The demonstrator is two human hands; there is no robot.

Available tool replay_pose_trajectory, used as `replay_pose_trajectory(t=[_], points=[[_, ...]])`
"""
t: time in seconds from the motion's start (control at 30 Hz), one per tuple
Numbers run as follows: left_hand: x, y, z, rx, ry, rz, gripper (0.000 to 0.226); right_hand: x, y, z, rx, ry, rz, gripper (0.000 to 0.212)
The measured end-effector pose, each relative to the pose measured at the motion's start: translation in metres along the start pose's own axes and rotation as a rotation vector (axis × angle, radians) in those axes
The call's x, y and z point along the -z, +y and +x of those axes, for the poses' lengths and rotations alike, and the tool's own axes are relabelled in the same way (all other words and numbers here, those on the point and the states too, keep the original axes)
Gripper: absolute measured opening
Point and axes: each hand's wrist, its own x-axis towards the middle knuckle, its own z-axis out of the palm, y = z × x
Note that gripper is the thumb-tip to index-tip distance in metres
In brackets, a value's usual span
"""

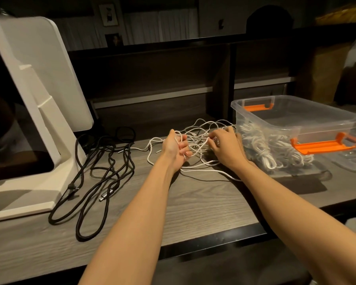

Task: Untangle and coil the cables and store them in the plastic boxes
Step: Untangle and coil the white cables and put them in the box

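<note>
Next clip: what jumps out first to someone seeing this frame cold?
Both hands work a white cable tangle at the desk's middle: the left hand grips strands, the right hand pinches one. Right of them stands a clear plastic box with orange latches, holding white cables; loose black cables sprawl to the left.

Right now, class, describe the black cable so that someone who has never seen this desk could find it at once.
Start at the big white monitor stand on the left of the wooden desk. Just right of its base, the black cable sprawls in long loose loops. It is dark and thick and neither hand touches it, unlike the thin white cables tangled in the fingers further right.
</note>
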Motion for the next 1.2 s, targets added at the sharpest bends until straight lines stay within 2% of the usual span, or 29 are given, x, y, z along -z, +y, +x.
replay_pose_trajectory(t=[0.1,0.27,0.37,0.43,0.5,0.6,0.7,0.83,0.93,1.0,1.07,1.2], points=[[-0.005,-0.003,0.000,-0.059,-0.034,0.265,0.052,0.004,-0.003,0.000,0.057,0.087,0.202,0.015],[-0.010,-0.007,0.000,-0.122,-0.048,0.693,0.053,0.005,-0.010,-0.002,0.192,0.105,0.224,0.016],[-0.010,-0.005,0.001,-0.080,-0.134,0.727,0.051,0.003,-0.013,-0.002,0.182,0.081,0.308,0.013],[-0.009,-0.004,0.003,-0.030,-0.203,0.665,0.052,0.005,-0.014,-0.002,0.138,0.076,0.453,0.010],[-0.009,-0.004,0.002,0.007,-0.286,0.616,0.054,0.009,-0.017,-0.001,0.065,0.086,0.617,0.017],[-0.013,-0.005,-0.003,-0.009,-0.393,0.687,0.040,0.011,-0.014,0.000,-0.013,0.033,0.723,0.021],[-0.014,-0.005,-0.007,-0.046,-0.404,0.834,0.034,0.008,-0.008,0.000,0.016,-0.042,0.664,0.018],[-0.010,-0.004,-0.008,-0.116,-0.342,0.755,0.047,0.004,0.007,0.003,0.041,-0.065,0.481,0.011],[-0.008,-0.005,-0.002,-0.294,0.001,0.744,0.048,-0.004,0.024,0.004,-0.066,-0.199,0.264,0.008],[-0.003,-0.003,0.002,-0.343,0.130,0.709,0.042,-0.005,0.025,0.003,-0.111,-0.247,0.166,0.012],[0.000,-0.004,0.001,-0.313,0.115,0.719,0.039,-0.004,0.021,0.002,-0.106,-0.217,0.110,0.009],[-0.002,-0.005,0.000,-0.265,0.030,0.604,0.039,-0.001,0.006,0.001,-0.095,-0.192,0.055,0.031]])
